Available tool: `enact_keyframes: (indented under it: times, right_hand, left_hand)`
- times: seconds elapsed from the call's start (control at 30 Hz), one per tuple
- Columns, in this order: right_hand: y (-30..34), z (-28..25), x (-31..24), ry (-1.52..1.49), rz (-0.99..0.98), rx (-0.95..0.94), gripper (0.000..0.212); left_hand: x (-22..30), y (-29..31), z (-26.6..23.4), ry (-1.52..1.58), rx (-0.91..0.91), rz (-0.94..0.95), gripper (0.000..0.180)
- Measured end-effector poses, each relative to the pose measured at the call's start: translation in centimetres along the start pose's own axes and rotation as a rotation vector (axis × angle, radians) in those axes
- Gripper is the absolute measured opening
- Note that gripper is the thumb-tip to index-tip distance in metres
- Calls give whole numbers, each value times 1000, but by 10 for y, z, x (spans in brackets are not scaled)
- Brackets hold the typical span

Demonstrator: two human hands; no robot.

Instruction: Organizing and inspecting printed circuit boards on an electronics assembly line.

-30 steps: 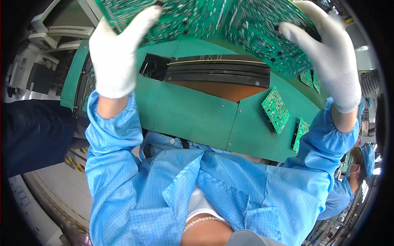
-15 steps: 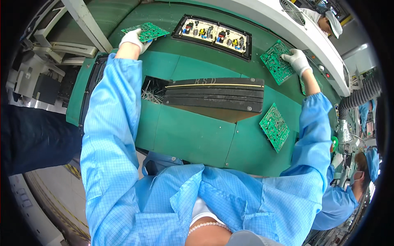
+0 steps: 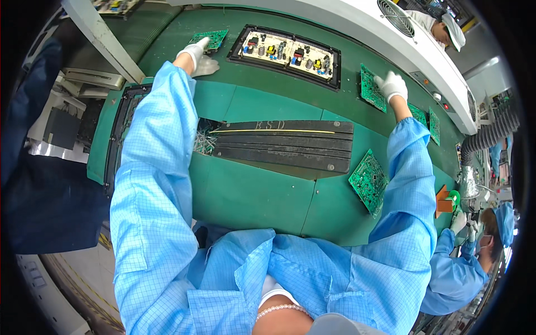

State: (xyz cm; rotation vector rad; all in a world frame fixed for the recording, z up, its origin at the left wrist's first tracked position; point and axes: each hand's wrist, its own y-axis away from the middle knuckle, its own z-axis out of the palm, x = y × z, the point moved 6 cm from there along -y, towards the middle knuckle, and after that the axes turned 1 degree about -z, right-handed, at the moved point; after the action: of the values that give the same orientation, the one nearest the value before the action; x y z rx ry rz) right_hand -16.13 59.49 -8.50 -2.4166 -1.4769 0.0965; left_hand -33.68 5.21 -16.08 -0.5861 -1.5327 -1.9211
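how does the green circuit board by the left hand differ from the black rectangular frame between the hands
The green circuit board shows a green face; the black rectangular frame surrounds cream panels.
The frame holds raised yellow, blue and black components; none show on the board.
The board looks smaller than the frame.
The white-gloved left hand overlaps the board in view, while neither hand is at the frame.
Both appear over a green surface.

A short run of pale capital letters (image 3: pixel 270 125) marks the upper edge of a black ridged block (image 3: pixel 285 151) on a green workbench (image 3: pixel 251 192), just above a thin yellow line (image 3: pixel 301 132).
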Motion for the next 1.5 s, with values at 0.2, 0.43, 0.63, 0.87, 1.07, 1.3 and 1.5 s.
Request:
enact_keyframes:
  times: [0.2,0.43,0.63,0.87,1.07,1.3,1.5]
  right_hand:
    - [18,7,-99,-240,-282,-430,48]
    - [17,30,-130,-269,-124,-417,44]
    - [19,34,-106,-857,220,-511,29]
    - [32,-14,-104,-1462,247,-402,51]
    - [68,-81,-100,-1561,35,-442,36]
    - [112,-124,-56,-1733,213,-509,19]
    - [151,-178,-62,-1702,107,-464,19]
  left_hand:
    - [-8,-15,-18,269,-68,-137,84]
    - [-8,9,8,-381,-75,227,59]
    - [-21,29,53,-349,56,439,51]
    - [-26,-3,57,-82,138,368,37]
    - [-32,-15,55,-32,-256,291,36]
    - [-60,67,59,169,-335,43,21]
    - [-68,162,9,76,-335,213,8]
